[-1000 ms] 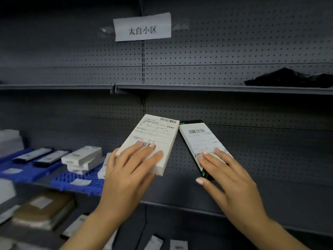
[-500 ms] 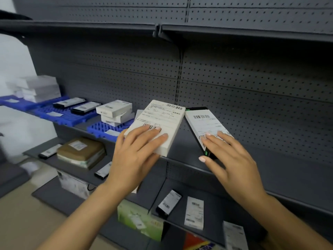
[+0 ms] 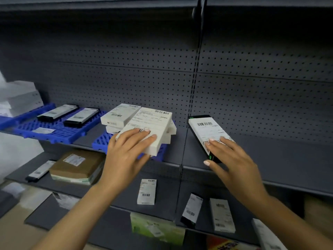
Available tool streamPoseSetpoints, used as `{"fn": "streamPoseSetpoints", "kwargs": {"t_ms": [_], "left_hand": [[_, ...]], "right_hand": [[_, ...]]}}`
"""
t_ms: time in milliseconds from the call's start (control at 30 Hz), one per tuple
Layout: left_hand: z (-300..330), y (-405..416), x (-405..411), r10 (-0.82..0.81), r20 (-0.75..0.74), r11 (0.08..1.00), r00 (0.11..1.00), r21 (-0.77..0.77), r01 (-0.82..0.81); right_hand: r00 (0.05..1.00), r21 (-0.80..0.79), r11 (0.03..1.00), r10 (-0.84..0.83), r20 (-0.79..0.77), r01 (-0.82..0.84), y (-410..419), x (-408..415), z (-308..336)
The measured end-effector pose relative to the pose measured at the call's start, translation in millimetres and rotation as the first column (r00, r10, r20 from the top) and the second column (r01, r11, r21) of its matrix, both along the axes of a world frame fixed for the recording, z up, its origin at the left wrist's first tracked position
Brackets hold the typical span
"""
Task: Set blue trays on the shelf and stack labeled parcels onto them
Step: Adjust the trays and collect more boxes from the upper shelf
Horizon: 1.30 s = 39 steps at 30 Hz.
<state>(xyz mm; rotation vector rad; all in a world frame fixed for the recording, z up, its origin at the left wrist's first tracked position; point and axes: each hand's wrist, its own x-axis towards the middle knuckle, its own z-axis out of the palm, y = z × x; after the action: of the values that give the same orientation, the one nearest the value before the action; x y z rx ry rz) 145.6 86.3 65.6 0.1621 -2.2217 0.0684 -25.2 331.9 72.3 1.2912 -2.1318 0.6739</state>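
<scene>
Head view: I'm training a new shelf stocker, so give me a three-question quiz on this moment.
1. True or false: the left hand holds the white parcel above a blue tray.
2. What does the right hand hold? A) brown parcel B) black box with a white label C) blue tray
3. Fill in: two black boxes lie on a ____ tray.

Key: 1 true; 2 B, the black labeled box; 3 blue.
</scene>
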Motion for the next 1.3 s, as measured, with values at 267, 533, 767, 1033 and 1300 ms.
{"fn": "streamPoseSetpoints", "kwargs": {"t_ms": [267, 533, 767, 1033, 1300], "left_hand": [[-18, -62, -64, -0.141, 0.027, 0.985, 0.99, 0.102, 0.138], [-20, -82, -123, -0.073, 0.178, 0.983, 0.981, 0.18, 0.04], [-32, -91, -139, 0.005, 0.299, 0.991, 0.954, 0.127, -0.045], [-33, -88, -141, 0.032, 0.328, 0.99, 0.944, 0.116, -0.074], [-20, -76, -118, -0.062, 0.318, 0.978, 0.946, 0.21, -0.007]], "right_hand": [[0.996, -0.01, 0.997, -0.07, 0.05, 0.07, -37, 1, -13], [0.996, 0.004, 0.997, -0.079, 0.042, 0.079, -57, -30, -11], [0.998, -0.033, 0.999, -0.032, 0.052, 0.034, -66, -57, -20], [0.995, -0.073, 0.996, 0.065, 0.074, -0.059, -75, -73, -33], [0.98, -0.113, 0.976, 0.192, 0.061, -0.184, -94, -75, -24]]}}
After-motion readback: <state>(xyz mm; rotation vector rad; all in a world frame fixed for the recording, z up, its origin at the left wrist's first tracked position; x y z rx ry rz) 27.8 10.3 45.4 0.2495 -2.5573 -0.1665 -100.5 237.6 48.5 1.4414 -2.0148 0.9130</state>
